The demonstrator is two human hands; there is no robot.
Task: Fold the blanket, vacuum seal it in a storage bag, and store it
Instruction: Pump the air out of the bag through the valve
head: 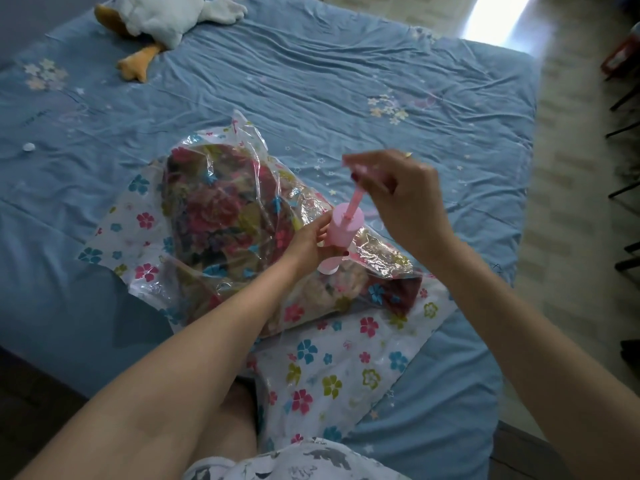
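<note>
Gripping pink plastic hand pump [343,230] upright with left hand [311,242]; right hand [398,188] pinching raised plunger handle at one o'clock.

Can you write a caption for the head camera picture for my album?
Left hand steadies pink pump on bagged blanket; right hand lifts handle.

This is a bedroom in a home: a wide bed [311,81] with blue flowered sheet, a plush duck [162,19] lying at its far left.
</note>
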